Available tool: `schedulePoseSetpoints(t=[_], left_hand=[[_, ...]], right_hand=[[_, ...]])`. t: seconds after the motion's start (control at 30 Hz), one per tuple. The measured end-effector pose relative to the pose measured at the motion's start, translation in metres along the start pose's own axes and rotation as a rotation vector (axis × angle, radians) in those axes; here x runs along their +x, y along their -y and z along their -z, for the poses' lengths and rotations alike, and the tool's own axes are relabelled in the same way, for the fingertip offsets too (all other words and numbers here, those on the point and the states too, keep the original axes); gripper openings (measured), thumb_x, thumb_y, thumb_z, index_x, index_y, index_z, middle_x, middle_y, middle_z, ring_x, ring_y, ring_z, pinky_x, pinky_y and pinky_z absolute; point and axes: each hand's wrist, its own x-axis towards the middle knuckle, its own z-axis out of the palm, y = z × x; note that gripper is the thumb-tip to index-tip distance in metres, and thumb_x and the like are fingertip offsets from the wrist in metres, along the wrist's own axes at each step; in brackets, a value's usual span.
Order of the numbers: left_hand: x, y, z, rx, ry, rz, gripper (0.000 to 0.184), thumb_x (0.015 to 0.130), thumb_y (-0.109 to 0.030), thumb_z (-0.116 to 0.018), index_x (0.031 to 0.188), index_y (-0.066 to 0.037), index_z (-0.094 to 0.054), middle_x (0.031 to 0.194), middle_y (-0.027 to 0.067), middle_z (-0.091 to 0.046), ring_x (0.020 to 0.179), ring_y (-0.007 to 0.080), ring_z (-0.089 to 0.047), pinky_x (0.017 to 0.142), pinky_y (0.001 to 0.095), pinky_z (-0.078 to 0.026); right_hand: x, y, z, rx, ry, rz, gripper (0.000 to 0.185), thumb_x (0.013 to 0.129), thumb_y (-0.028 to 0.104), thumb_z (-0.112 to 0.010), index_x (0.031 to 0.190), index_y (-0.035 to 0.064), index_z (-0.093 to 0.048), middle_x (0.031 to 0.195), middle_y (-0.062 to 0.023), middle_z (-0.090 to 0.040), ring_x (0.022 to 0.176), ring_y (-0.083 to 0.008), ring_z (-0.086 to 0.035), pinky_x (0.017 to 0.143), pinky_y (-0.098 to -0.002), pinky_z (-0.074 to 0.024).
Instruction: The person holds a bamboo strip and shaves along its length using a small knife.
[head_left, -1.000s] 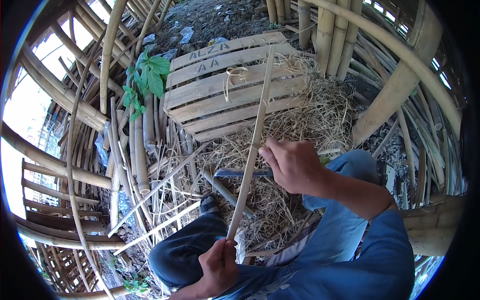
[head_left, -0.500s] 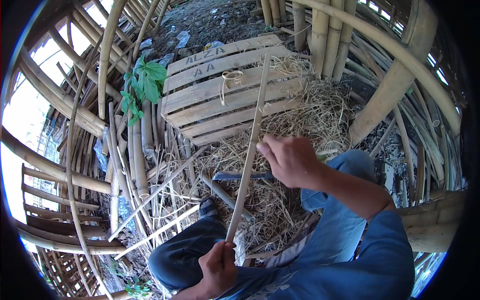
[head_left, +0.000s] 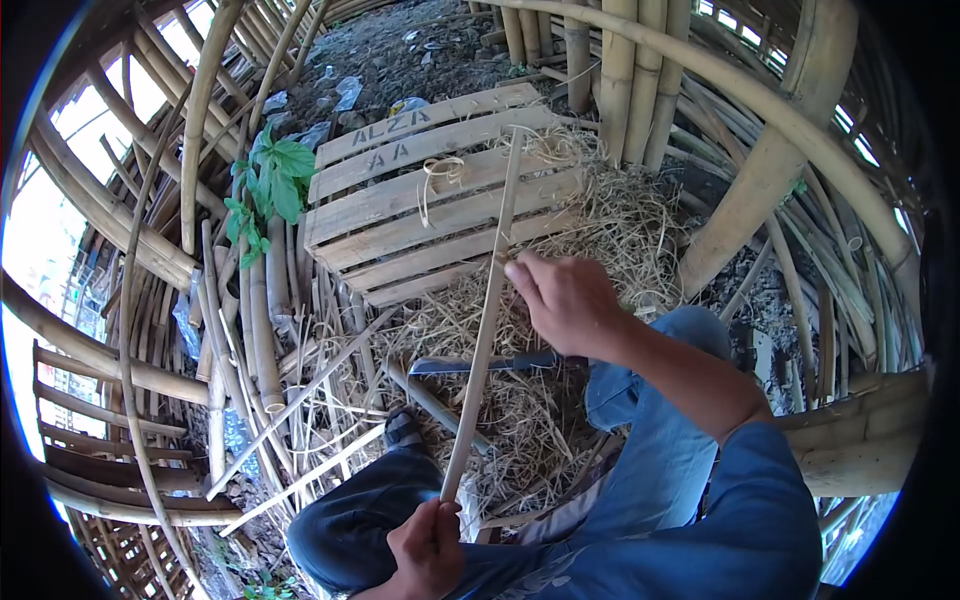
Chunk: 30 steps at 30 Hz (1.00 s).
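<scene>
The left hand's fingers (head_left: 440, 512) clamp the near end of a bamboo strip (head_left: 475, 390); the right hand's fingers (head_left: 522, 272) pinch it farther up; its far end overlies the slatted crate (head_left: 430, 190); a careless slide along its edge could splinter skin.

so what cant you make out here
All in the head view:
- bamboo strip's lower end: inside the left hand
- right hand's curled fingertips: behind the hand
- part of the knife blade: behind the strip
- left forearm: cut by bottom edge
</scene>
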Motion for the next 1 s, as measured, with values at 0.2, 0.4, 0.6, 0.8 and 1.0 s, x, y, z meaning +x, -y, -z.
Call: schedulePoseSetpoints(t=[0.2,0.4,0.6,0.8,1.0], left_hand=[[0.003,-0.006,0.003,0.008,0.010,-0.025,0.011,0.095,-0.005,-0.057,0.094,0.004,-0.063,0.066,-0.0002,-0.053,0.057,0.0063,-0.047,0.050,0.0223,-0.038],[-0.002,-0.007,0.003,0.076,-0.032,-0.076,0.011,0.094,-0.005,-0.057,0.093,0.004,-0.064,0.064,0.0018,-0.054,0.056,0.0076,-0.049,0.048,0.0234,-0.039],[0.005,-0.006,0.000,0.052,-0.044,-0.073,0.010,0.094,-0.005,-0.057,0.092,0.002,-0.063,0.064,0.0012,-0.053,0.055,0.0078,-0.048,0.048,0.0236,-0.039],[0.002,-0.012,0.006,0.143,0.000,-0.143,0.009,0.094,-0.005,-0.058,0.092,0.002,-0.063,0.063,0.0017,-0.050,0.054,0.0078,-0.045,0.047,0.0242,-0.038],[-0.003,0.000,0.003,0.112,-0.010,-0.109,0.009,0.094,-0.005,-0.058,0.092,0.002,-0.063,0.061,0.0031,-0.048,0.053,0.0087,-0.045,0.047,0.0251,-0.039]], right_hand=[[0.003,-0.003,0.003,0.002,-0.028,-0.058,0.034,0.101,0.029,-0.037,0.090,0.0040,-0.058,0.052,-0.0116,-0.056,0.045,-0.0305,-0.058,0.044,-0.0445,-0.0447],[0.014,-0.022,0.001,-0.017,-0.010,-0.082,0.043,0.104,0.031,-0.028,0.089,0.0067,-0.059,0.044,-0.0004,-0.040,0.034,-0.0157,-0.041,0.037,-0.0353,-0.0392],[0.002,-0.011,-0.001,0.002,-0.106,-0.015,0.040,0.103,0.032,-0.033,0.085,0.0058,-0.058,0.047,-0.0081,-0.050,0.042,-0.0255,-0.055,0.048,-0.0416,-0.0456],[0.021,-0.028,0.010,-0.028,0.002,-0.144,0.041,0.102,0.033,-0.034,0.092,0.0041,-0.060,0.059,-0.0136,-0.059,0.058,-0.0348,-0.061,0.057,-0.0478,-0.0478],[0.015,-0.021,0.018,0.037,0.061,-0.186,0.041,0.102,0.032,-0.032,0.089,0.0043,-0.059,0.064,-0.0158,-0.060,0.063,-0.0364,-0.061,0.062,-0.0482,-0.0483]])
